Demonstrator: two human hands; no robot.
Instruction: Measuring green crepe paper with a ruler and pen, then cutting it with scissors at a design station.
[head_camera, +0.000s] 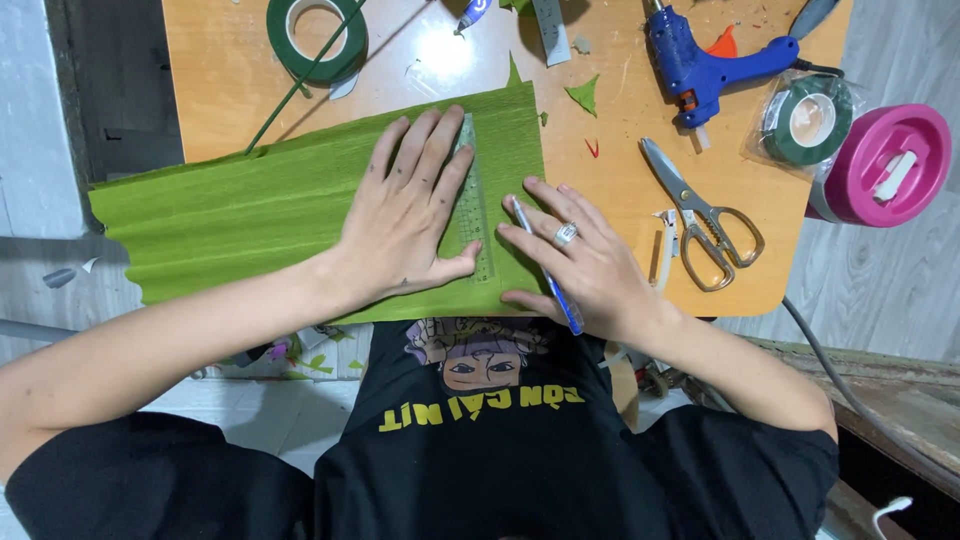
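Surface (230, 80): small wooden top, light orange-brown, rounded corner at near right; glare patch near top centre from overhead light. Scattered paper scraps on it.
Floor, right side (880, 290): grey wood-grain planks.
Floor, left side (40, 270): pale grey, w/ a few bits of litter.
Left edge: pale grey-white panel (35, 110) beside a dark upright strip (110, 90), kind unclear.
Lower right: dark worn wooden ledge (900, 400), grey cable (850, 390) running across it.
Under surface, near edge: coloured paper offcuts (300, 355) on pale floor.
Light: even, bright, soft shadows.
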